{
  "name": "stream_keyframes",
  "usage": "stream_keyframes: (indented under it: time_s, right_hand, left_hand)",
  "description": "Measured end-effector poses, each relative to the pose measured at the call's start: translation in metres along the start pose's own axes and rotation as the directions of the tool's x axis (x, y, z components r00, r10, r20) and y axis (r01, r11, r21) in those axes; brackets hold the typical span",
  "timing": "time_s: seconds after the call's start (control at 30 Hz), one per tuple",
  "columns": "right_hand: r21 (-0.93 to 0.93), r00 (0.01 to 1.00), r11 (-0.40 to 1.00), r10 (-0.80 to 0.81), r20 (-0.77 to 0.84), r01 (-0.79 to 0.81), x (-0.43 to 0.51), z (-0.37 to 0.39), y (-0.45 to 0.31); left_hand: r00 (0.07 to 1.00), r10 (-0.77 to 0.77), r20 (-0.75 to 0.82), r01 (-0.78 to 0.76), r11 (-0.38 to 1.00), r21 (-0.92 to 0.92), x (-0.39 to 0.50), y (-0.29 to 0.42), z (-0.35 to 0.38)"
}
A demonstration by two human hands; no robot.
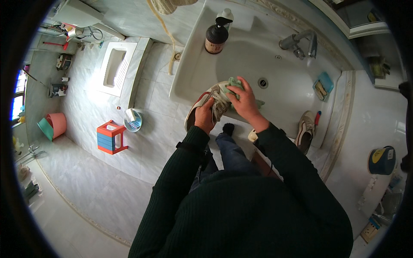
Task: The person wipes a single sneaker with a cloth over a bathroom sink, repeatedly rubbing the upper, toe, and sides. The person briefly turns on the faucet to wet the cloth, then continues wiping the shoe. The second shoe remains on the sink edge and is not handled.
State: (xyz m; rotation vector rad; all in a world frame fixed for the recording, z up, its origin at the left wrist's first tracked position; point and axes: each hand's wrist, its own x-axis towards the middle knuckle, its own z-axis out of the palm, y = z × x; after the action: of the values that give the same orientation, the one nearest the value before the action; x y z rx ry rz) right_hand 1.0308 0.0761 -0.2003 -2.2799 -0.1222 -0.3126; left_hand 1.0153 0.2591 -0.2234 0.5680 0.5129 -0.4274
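My left hand (204,116) grips a laced sneaker (206,100) by its heel opening, the thumb lying near the laces. The shoe is pale with a red stripe and is held over the near edge of a white sink (193,77). In my right hand (244,100) is a bunched light green cloth (235,84), pressed against the toe; a loose end hangs below the hand. The second sneaker (306,130) rests at the sink's right front, beside a small brush or tool with a red and blue handle (318,118).
A dark pump bottle (216,38) and a white bottle (226,14) stand at the sink's left back. A metal faucet (300,43) rises behind the drain (263,83). A blue soap dish (323,85) sits on the right. An orange-and-blue stool (111,138) and a small bin (134,121) stand on the floor.
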Motion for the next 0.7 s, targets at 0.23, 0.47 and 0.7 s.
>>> stream_keyframes:
  time_s: [0.23,0.47,0.7]
  right_hand:
    - [-0.159,0.934,0.931,0.345,0.09,-0.328,0.04,0.026,0.008]
    - [-0.043,0.978,0.995,0.097,0.182,-0.091,0.034,0.011,-0.006]
    - [-0.09,0.956,0.982,0.181,0.232,-0.164,0.031,0.028,0.011]
  left_hand:
    - [1.0,0.01,0.024,-0.014,0.987,0.159,0.008,-0.004,-0.014]
    - [0.969,0.242,0.055,-0.241,0.863,0.445,0.004,-0.006,-0.005]
    - [0.999,0.052,0.017,-0.054,0.975,0.217,0.014,-0.012,-0.02]
